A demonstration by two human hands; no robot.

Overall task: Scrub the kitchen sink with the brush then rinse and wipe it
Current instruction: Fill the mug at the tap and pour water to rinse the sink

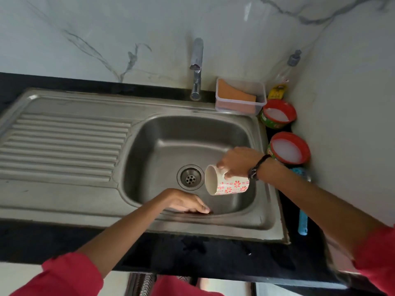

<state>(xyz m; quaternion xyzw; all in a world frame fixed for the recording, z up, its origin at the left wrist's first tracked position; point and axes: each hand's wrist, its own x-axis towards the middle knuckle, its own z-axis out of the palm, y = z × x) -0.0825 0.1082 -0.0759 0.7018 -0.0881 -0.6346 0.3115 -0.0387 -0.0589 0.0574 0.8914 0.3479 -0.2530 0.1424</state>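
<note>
Drainboard w/ ridges sits far left, part of the steel sink unit set in a black counter. Moving rt, I see the left hand reaching over the near rim into the basin, fingers fairly straight & together, tips pressed on the inner front wall, holding nothing. Just past it, drain in the basin floor. Above, at the back edge, a chrome tap stands against the marble wall. Rt of the drain, the right hand grips a white mug w/ red flowers, fingers curled round its top side, mug tipped on its side w/ mouth facing left toward the drain, held above the basin floor; I can't tell if water is coming out. Dark band on that wrist. Behind, on the back rim, a clear tub w/ an orange sponge inside. Far rt on the counter: 2 red-rimmed tubs of white paste, one behind the other, a yellow-labelled bottle at the wall, and a blue brush lying beside the sink's rt edge, partly hidden by the rt forearm. Red sleeves on both arms.
</note>
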